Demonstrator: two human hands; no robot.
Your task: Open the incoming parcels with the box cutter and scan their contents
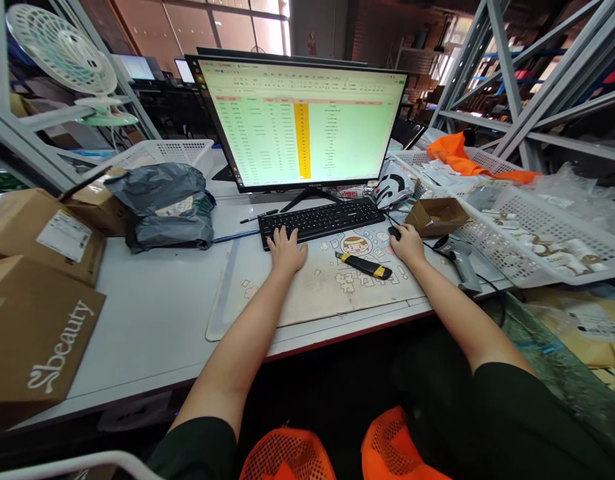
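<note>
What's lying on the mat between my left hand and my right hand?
In the head view, a black-and-yellow utility knife lies slantwise between your left hand and right hand, on the mat with its cartoon print.

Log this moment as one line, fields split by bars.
left hand: on keyboard | right hand: on mouse | utility knife: lying on desk mat | monitor: spreadsheet showing

white desk (pixel 152 293): monitor (pixel 312 127); cartons (pixel 32 320); grey bag (pixel 170 207); mat (pixel 307 293) | on mat: keyboard (pixel 332 218); mouse (pixel 394 233); cutter (pixel 363 265)
</note>
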